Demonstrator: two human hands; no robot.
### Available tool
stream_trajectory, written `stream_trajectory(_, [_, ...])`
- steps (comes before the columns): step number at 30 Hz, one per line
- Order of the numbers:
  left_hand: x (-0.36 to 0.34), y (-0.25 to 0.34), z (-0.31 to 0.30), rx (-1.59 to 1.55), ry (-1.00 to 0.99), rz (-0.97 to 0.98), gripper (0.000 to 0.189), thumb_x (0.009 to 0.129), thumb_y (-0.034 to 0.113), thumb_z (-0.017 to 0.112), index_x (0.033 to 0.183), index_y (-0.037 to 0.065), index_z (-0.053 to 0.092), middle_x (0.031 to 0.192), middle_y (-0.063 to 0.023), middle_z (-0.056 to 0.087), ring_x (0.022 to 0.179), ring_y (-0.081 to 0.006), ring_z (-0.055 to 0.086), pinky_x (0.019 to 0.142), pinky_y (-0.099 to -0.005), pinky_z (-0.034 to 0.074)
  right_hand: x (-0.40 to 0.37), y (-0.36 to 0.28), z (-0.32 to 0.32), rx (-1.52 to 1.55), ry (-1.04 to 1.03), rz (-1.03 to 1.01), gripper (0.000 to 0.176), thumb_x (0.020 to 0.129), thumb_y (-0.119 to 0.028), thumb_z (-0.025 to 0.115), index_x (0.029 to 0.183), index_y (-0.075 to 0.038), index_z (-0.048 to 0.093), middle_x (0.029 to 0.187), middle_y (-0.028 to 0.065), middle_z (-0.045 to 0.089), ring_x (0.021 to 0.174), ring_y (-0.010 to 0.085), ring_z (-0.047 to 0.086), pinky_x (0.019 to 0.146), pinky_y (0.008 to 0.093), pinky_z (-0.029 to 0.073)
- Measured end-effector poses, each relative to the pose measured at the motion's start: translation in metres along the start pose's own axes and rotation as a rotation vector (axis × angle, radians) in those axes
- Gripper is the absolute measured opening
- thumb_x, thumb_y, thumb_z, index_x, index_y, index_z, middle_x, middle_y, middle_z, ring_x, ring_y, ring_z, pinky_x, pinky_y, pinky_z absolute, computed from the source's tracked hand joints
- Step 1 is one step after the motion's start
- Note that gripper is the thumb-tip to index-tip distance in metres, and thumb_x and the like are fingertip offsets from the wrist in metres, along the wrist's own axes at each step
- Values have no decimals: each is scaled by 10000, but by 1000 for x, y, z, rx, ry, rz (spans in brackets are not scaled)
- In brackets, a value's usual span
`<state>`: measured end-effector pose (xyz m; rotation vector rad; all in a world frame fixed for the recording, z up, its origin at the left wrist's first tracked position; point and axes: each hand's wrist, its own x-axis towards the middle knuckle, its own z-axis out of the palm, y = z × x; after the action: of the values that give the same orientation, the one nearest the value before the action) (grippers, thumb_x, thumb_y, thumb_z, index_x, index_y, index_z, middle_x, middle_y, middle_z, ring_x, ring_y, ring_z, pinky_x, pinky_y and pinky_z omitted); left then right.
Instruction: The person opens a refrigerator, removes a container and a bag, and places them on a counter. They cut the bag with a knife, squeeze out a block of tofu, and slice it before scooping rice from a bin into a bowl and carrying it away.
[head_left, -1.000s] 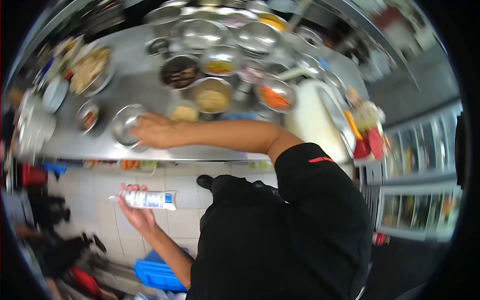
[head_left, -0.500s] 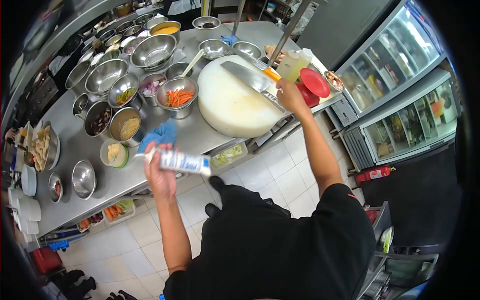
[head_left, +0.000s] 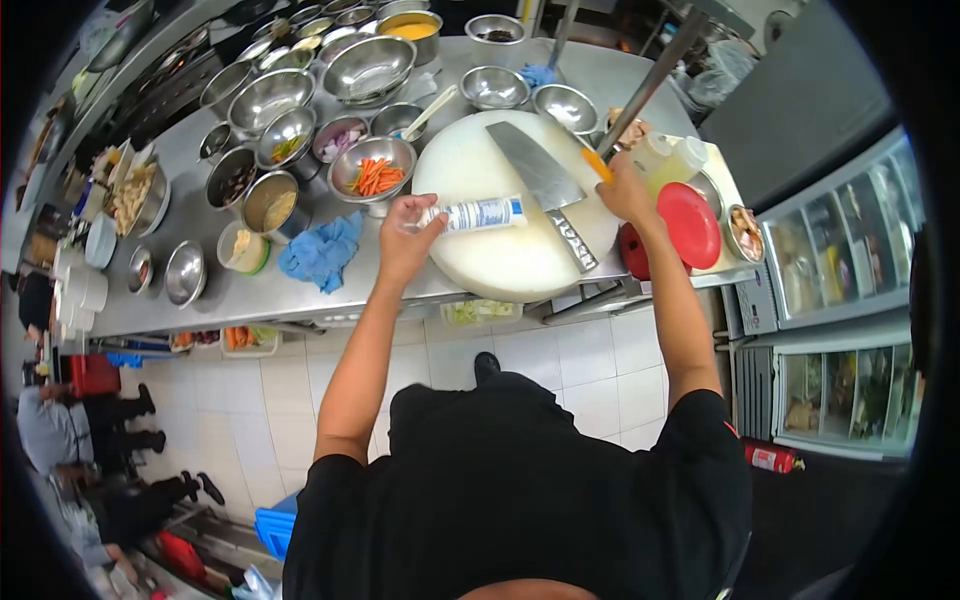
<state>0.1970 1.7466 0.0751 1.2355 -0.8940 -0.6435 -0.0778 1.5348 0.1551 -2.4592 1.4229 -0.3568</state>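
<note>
A white tube with blue print is pinched in my left hand, held over the left half of the round white chopping block. My right hand is wrapped round an orange handle at the block's right edge; the handle's far end reaches towards the back. On the block lies a wide cleaver, its patterned metal handle pointing to the front right. A crumpled blue cloth rests on the steel table left of the block.
Steel bowls, among them one of carrot strips, crowd the table's left and back. Right of the block are a red lid, yellowish bottles and a meat bowl. Co-workers stand at the far left. Glass-door fridges are at right.
The view has shifted. The tube has moved right, from beside the blue cloth to over the block. The cleaver now lies free of my right hand, which holds the orange handle.
</note>
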Motion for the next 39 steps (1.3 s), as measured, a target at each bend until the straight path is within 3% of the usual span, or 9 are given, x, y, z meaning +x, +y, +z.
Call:
stream_trajectory(4, [-4, 50, -15, 565, -157, 160, 283, 706, 125, 736, 931, 23, 599, 1028, -87, 609, 972, -193, 558, 863, -315, 420, -26, -13, -32, 317, 193, -17, 336, 791, -116, 533, 1111, -27, 484, 867, 239, 603, 815, 341, 610, 695, 390, 465])
stream_trajectory(6, [7, 62, -15, 663, -218, 291, 312, 683, 143, 733, 943, 15, 617, 1042, -110, 602, 985, -256, 554, 862, -335, 422, -57, -30, -61, 755, -106, 210, 402, 810, -76, 498, 1205, -29, 439, 885, 178, 620, 795, 210, 620, 610, 299, 478])
stream_trajectory(9, [27, 65, -5, 790, -480, 439, 340, 679, 153, 713, 968, 11, 602, 1021, -131, 592, 984, -295, 540, 866, -354, 422, -96, -55, -50, 1293, -108, 121, 425, 828, -67, 492, 1240, -27, 396, 782, 86, 595, 660, 103, 568, 513, 210, 437])
stream_trajectory(15, [39, 61, -7, 807, -661, 278, 368, 693, 145, 666, 1023, 13, 570, 973, -142, 552, 957, -313, 523, 838, -353, 429, -116, -110, -50, 1095, -416, 240, 360, 797, -21, 493, 1149, 6, 418, 734, 57, 534, 477, 100, 495, 419, 222, 411])
stream_trajectory(18, [30, 63, -22, 776, -608, 315, 397, 673, 140, 668, 1031, 10, 557, 992, -142, 540, 958, -317, 516, 837, -374, 430, -131, -108, -31, 1144, -287, 165, 254, 829, -67, 508, 1068, -10, 445, 658, 35, 507, 448, 91, 474, 385, 236, 384])
stream_trajectory(22, [29, 55, -22, 704, -558, 361, 386, 696, 141, 646, 1045, 17, 539, 993, -132, 533, 967, -307, 507, 844, -364, 424, -141, -126, -33, 663, -472, 253, 168, 873, -167, 506, 873, -13, 437, 565, 30, 471, 430, 108, 485, 411, 266, 427])
stream_trajectory(26, [34, 46, -21, 667, -579, 365, 391, 700, 136, 631, 1060, 20, 534, 1005, -132, 531, 975, -303, 501, 860, -352, 417, -163, -133, -12, 141, -146, -140, 220, 890, -178, 485, 842, 28, 424, 538, 226, 514, 481, 386, 538, 458, 443, 422])
stream_trajectory(27, [34, 46, -21, 659, -582, 368, 391, 700, 136, 631, 1060, 20, 534, 1005, -132, 531, 975, -303, 501, 860, -352, 417, -167, -145, -18, 191, -203, -74, 198, 888, -148, 473, 827, 33, 424, 564, 280, 514, 563, 465, 519, 508, 497, 406])
stream_trajectory(39, [39, 44, -22, 669, -638, 384, 373, 703, 155, 594, 1055, 62, 519, 956, -135, 496, 931, -323, 487, 821, -389, 416, -190, -172, -17, 95, -241, -64, 172, 876, -119, 472, 814, 31, 419, 543, 269, 514, 554, 457, 533, 514, 503, 415])
